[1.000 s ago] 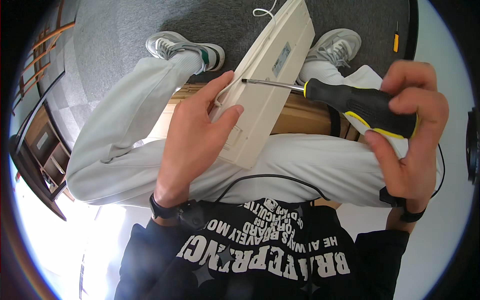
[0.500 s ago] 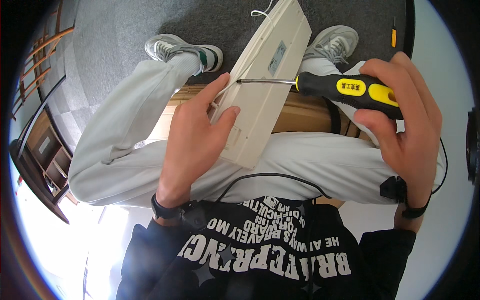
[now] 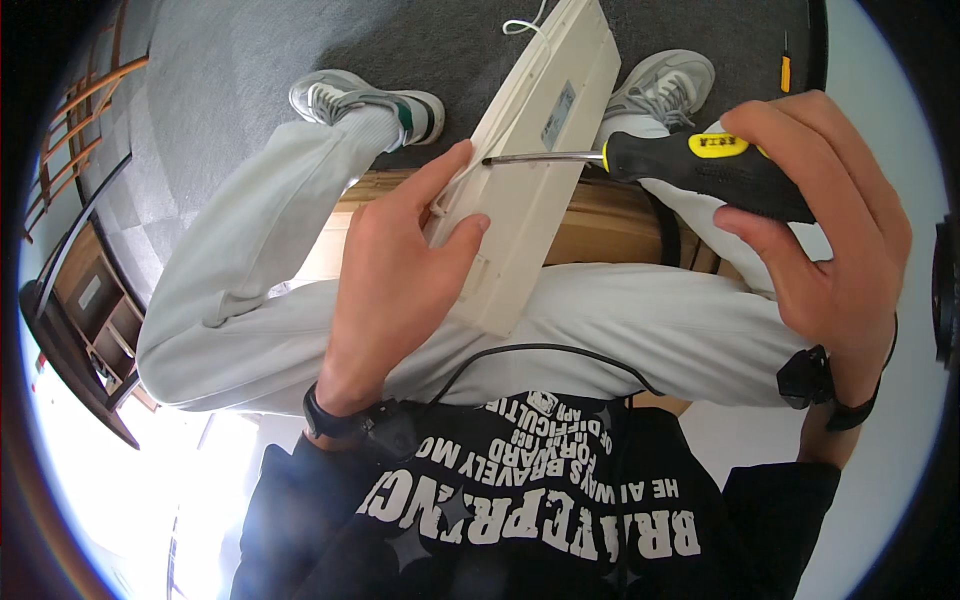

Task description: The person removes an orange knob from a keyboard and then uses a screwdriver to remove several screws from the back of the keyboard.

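Observation:
A long cream-coloured keyboard (image 3: pixel 525 205) is held tilted above my lap, its underside with a small label facing up. My left hand (image 3: pixel 390 265) grips its left edge near the lower end, thumb on the underside and fingers along the side. A thin white cable (image 3: pixel 530 27) runs along that edge and loops at the far end. In my right hand (image 3: pixel 840 220) is a black and yellow screwdriver (image 3: pixel 650 168), held by its handle. Its shaft lies almost level across the keyboard, and the tip meets the underside near my left index finger.
A small yellow-handled screwdriver (image 3: pixel 786 73) lies on the grey carpet (image 3: pixel 230 60) at the far right. Under the keyboard, between my legs, is a brown cardboard box (image 3: pixel 610 225). A black cable (image 3: pixel 540 349) crosses my lap. Wooden furniture (image 3: pixel 95 290) stands at the left.
The screwdriver's handle has turned about its axis, with its yellow patches rolled away. My right hand has shifted slightly right, and the keyboard has tilted a little under my left hand.

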{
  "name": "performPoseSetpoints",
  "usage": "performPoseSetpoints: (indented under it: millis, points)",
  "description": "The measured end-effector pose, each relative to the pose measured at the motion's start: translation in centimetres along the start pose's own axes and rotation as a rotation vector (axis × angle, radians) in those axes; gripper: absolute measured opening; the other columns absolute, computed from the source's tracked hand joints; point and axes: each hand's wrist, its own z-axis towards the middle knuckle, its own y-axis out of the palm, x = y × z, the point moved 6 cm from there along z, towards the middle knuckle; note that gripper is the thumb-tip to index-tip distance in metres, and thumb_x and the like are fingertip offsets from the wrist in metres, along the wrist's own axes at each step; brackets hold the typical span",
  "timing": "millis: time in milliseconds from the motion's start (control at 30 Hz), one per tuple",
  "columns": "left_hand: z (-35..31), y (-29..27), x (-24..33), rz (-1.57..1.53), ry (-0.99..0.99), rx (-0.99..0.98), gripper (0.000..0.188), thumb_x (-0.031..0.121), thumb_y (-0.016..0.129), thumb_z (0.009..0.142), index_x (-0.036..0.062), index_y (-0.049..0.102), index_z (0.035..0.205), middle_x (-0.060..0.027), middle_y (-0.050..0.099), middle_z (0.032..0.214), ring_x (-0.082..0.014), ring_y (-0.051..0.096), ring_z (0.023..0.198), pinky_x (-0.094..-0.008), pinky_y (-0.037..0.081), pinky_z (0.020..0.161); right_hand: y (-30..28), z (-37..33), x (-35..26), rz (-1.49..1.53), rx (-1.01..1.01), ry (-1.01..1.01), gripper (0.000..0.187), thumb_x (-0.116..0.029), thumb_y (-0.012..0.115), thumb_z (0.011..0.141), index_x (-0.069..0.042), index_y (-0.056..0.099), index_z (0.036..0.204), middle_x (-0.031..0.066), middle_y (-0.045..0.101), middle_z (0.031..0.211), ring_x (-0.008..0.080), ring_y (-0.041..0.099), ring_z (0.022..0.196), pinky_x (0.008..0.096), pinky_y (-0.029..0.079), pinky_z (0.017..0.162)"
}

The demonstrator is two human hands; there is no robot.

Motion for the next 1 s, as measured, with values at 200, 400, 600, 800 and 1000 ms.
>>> performPoseSetpoints:
  millis: [200, 400, 600, 800, 1000]
  points:
    - [0.6, 0.8, 0.2, -0.013, -0.038, -0.070, 0.053, -0.004, 0.062, 0.084, -0.0011, 0.053, 0.136, -0.0132, 0.062, 0.123, -0.0149, 0.059, 0.108, -0.0283, 0.046, 0.095, 1.5, -0.9, 2.0, 0.248, -0.040, 0.265, 0.039, 0.000, 0.075, 0.071, 0.001, 0.061, 0.107, 0.0154, 0.062, 0.095, 0.0273, 0.062, 0.081, 0.0270, 0.050, 0.070]
    - [1.2, 1.2, 0.3, 0.058, 0.017, -0.040, 0.050, 0.011, 0.066, 0.083, 0.0010, 0.056, 0.130, -0.0227, 0.067, 0.110, -0.0373, 0.065, 0.090, -0.0387, 0.050, 0.082, 1.8, -0.6, 2.8, 0.246, -0.142, 0.262, 0.049, 0.005, 0.072, 0.068, -0.002, 0.054, 0.113, 0.0157, 0.056, 0.106, 0.0293, 0.059, 0.090, 0.0306, 0.049, 0.079]
    - [1.3, 2.0, -0.1, 0.051, -0.023, -0.067, 0.050, 0.003, 0.065, 0.085, 0.0022, 0.056, 0.134, -0.0148, 0.066, 0.120, -0.0138, 0.062, 0.098, -0.0282, 0.048, 0.089, 1.4, -1.1, 1.9, -0.083, -0.136, -0.081, 0.062, 0.009, 0.075, 0.064, 0.000, 0.052, 0.120, 0.0172, 0.055, 0.118, 0.0320, 0.059, 0.097, 0.0380, 0.052, 0.078]
    - [1.2, 1.6, -1.1, 0.081, 0.001, -0.029, 0.050, 0.010, 0.065, 0.082, -0.0003, 0.056, 0.131, -0.0246, 0.066, 0.109, -0.0409, 0.064, 0.096, -0.0419, 0.050, 0.085, 2.1, 0.6, 0.9, -0.204, -0.138, -0.365, 0.052, 0.000, 0.079, 0.063, 0.011, 0.058, 0.109, 0.0225, 0.062, 0.102, 0.0318, 0.061, 0.081, 0.0389, 0.052, 0.069]
    - [1.1, 1.3, -1.2, -0.003, 0.010, -0.013, 0.051, 0.007, 0.063, 0.081, -0.0001, 0.055, 0.131, -0.0254, 0.066, 0.109, -0.0414, 0.065, 0.090, -0.0422, 0.050, 0.081, 2.4, -0.3, 1.0, -0.067, -0.259, -0.132, 0.044, -0.012, 0.075, 0.076, 0.005, 0.058, 0.114, 0.0203, 0.062, 0.098, 0.0314, 0.060, 0.077, 0.0354, 0.047, 0.066]
